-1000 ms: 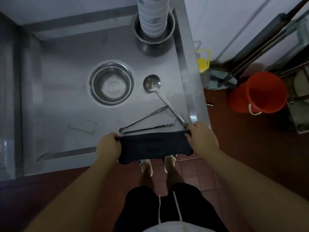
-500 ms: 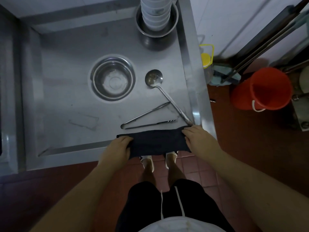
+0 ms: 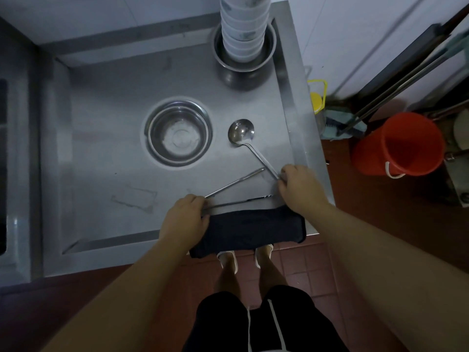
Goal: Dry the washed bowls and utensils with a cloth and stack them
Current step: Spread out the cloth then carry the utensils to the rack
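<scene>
A dark cloth (image 3: pixel 248 229) lies draped over the front edge of the steel counter (image 3: pixel 101 174). My left hand (image 3: pixel 185 219) sits at the cloth's left end, its fingers curled round the hinge end of the metal tongs (image 3: pixel 236 184). My right hand (image 3: pixel 302 186) pinches the end of the handle of the steel ladle (image 3: pixel 241 132), which lies flat with its cup toward the back. A steel bowl (image 3: pixel 179 134) stands mid-counter. A tall stack of white bowls (image 3: pixel 243 29) sits inside another steel bowl (image 3: pixel 243 64) at the back right.
The counter has a raised rim (image 3: pixel 299 138) on the right and ends there. Beyond it on the red tile floor stand an orange bucket (image 3: pixel 398 146) and a yellow-capped bottle (image 3: pixel 316 102). My feet are below the counter's front edge.
Both hands have left the cloth's corners and moved forward. The cloth now rests on the counter edge; the left hand reached the tongs' hinge, the right took the ladle handle.
</scene>
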{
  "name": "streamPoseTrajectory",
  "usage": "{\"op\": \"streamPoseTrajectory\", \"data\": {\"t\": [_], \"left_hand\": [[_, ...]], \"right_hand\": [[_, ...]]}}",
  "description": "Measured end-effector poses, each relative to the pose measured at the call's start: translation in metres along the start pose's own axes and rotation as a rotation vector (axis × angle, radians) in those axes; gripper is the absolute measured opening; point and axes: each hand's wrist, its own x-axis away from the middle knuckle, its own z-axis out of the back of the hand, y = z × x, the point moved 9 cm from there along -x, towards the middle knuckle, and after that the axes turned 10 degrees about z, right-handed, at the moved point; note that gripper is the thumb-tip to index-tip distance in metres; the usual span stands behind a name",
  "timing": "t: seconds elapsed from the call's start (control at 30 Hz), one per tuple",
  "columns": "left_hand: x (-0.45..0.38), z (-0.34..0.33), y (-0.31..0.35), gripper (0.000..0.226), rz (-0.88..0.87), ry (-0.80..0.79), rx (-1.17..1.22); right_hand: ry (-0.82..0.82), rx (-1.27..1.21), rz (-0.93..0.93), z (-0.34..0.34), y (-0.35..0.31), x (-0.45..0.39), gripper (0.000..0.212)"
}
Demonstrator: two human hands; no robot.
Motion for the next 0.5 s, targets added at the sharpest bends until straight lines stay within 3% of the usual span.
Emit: {"op": "streamPoseTrajectory", "data": {"t": [0.2,0.5], "left_hand": [[-0.013,-0.002,0.024,0.039,-0.019,-0.042,-0.003],[-0.015,-0.011,0.025,0.039,0.063,-0.114,0.123]], "right_hand": [[-0.113,-0.031,-0.068,-0.007,-0.005,-0.033,0.027],[-0.185,0.002,-0.103,-0.027,-0.01,-0.054,0.015]]}}
